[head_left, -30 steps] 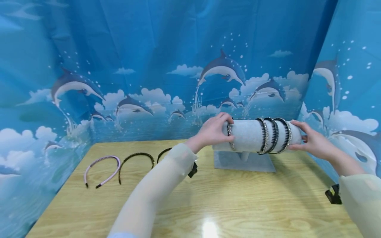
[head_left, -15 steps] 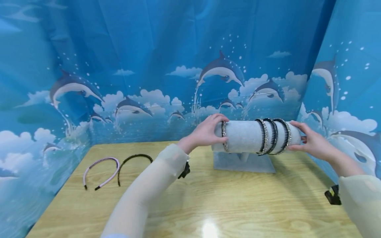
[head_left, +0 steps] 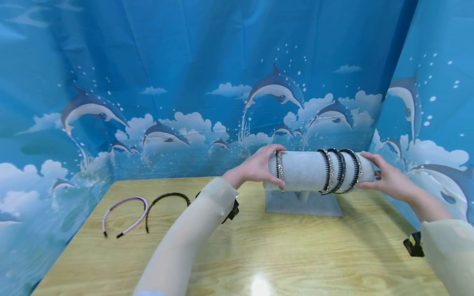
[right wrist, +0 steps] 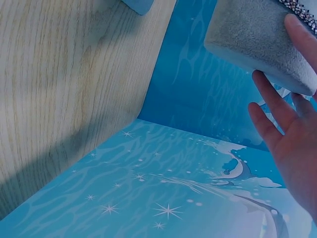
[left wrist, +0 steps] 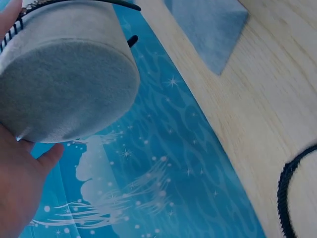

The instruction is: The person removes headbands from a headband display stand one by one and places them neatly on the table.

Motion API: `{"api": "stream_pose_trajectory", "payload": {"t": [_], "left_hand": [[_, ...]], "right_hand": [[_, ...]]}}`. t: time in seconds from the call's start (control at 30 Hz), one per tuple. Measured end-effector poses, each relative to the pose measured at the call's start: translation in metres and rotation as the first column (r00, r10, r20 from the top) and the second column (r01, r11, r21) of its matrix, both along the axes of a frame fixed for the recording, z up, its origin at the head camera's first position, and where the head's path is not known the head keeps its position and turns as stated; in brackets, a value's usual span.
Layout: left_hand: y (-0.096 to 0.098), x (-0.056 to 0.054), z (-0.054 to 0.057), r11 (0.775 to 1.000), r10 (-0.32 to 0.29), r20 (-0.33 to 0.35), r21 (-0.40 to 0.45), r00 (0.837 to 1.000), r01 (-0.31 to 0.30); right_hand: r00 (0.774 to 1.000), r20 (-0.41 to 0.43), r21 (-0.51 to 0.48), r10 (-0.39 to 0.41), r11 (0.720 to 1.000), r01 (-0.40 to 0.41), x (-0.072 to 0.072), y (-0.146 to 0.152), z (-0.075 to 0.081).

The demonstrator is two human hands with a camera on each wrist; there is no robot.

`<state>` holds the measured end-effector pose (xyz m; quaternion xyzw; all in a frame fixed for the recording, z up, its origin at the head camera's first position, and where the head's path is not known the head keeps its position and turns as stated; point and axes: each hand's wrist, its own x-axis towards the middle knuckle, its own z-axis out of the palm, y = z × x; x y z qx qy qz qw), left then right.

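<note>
A grey velvet headband display stand [head_left: 303, 168] has a padded horizontal roll on a flat base. My left hand [head_left: 255, 164] is at the roll's left end, thumb in front and fingers over the top, gripping a sparkly rhinestone headband [head_left: 279, 166] that sits round it. In the left wrist view the thumb [left wrist: 7, 17] is beside the headband's black teeth, above the roll's round end. My right hand [head_left: 392, 176] holds the roll's right end; in the right wrist view its thumb [right wrist: 299, 39] lies on the velvet near a rhinestone band. Several dark toothed headbands [head_left: 338, 170] sit close together on the roll's right half.
On the wooden table [head_left: 296, 255] at left lie a lilac headband [head_left: 126, 199] and a dark braided one [head_left: 168, 195]. Another dark headband [left wrist: 285, 196] shows in the left wrist view, mostly behind my left forearm in the head view. A blue dolphin curtain [head_left: 207, 82] backs the table.
My left hand has slid the rhinestone headband a little left toward the roll's end, then its thumb has lowered along the band. My right hand stays at the right end.
</note>
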<state>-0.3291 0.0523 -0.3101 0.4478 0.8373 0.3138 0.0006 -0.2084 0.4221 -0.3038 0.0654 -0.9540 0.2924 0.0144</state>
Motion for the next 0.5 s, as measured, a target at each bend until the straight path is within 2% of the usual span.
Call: {"api": "stream_pose_trajectory", "payload": {"t": [0.23, 0.5], "left_hand": [[-0.0014, 0.0003, 0.0033, 0.997, 0.022, -0.015, -0.078, 1.0, -0.023], [-0.0035, -0.0001, 0.0015, 0.993, 0.051, -0.054, -0.1, 0.997, -0.056]], "right_hand": [[1.0, 0.005, -0.003, 0.002, 1.0, -0.002, 0.0009, -0.0006, 0.001], [1.0, -0.002, -0.004, 0.002, 1.0, -0.002, -0.0006, -0.0009, -0.0002]]}}
